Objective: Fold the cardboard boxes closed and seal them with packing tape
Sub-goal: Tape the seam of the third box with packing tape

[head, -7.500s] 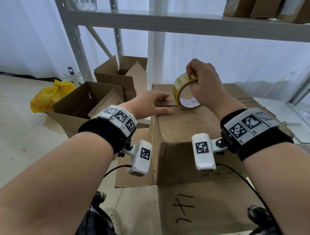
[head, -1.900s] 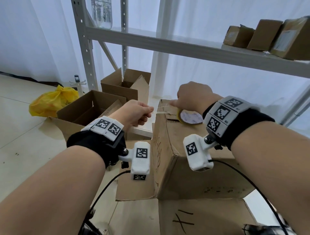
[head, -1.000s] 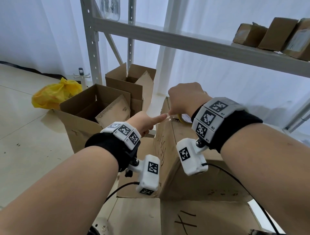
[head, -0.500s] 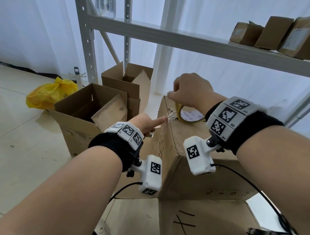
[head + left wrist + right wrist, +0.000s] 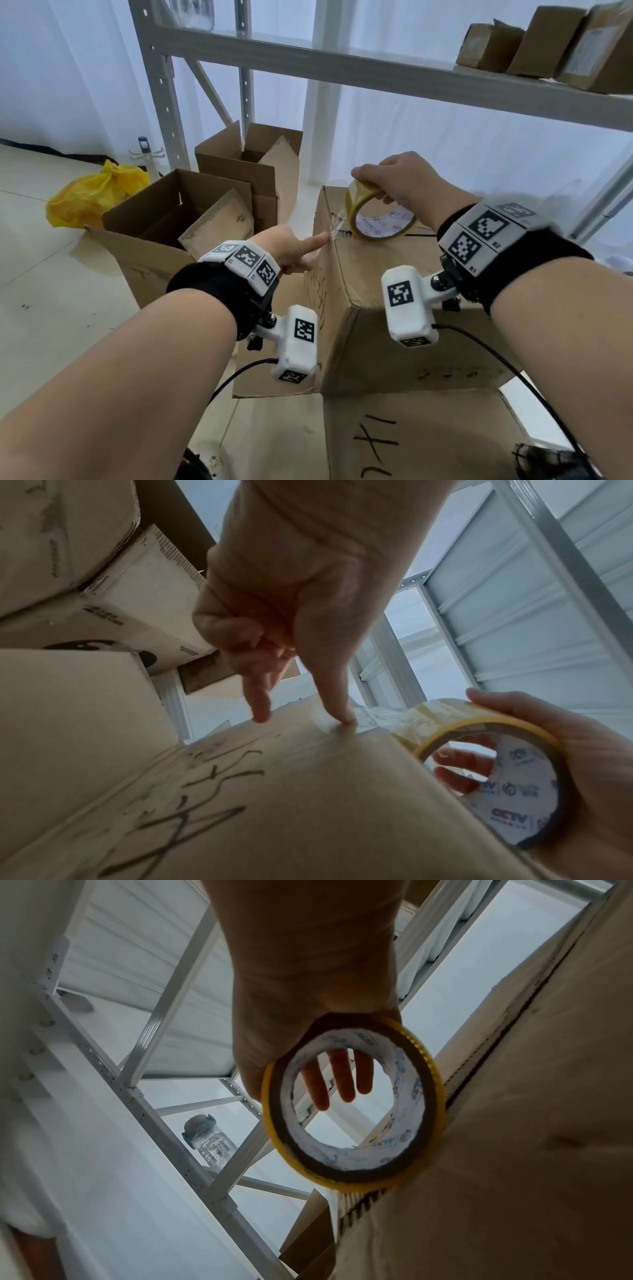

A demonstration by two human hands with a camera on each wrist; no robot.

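Head view: left hand [image 5: 287, 248], forefinger out, pins the tape end on the closed brown cardboard box [image 5: 394, 308]; right hand [image 5: 397, 185] grips the yellow-edged tape roll [image 5: 373, 216] atop. Sealing begun; next, draw tape along the seam.

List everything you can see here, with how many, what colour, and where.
closed box: 1, brown, centre, black writing on its side
tape roll: 1, yellow-edged, on the closed box's top
tape strip: 1, clear, from the tape roll over the closed box's left top edge
open boxes: 2, brown, on the floor at left
bag: 1, yellow, far left on the floor
rack: 1, grey, behind
small boxes: 3, brown, on the rack's shelf, upper right
bottle: 1, clear, on the rack
left hand: forefinger presses the tape strip down
right hand: holds the tape roll
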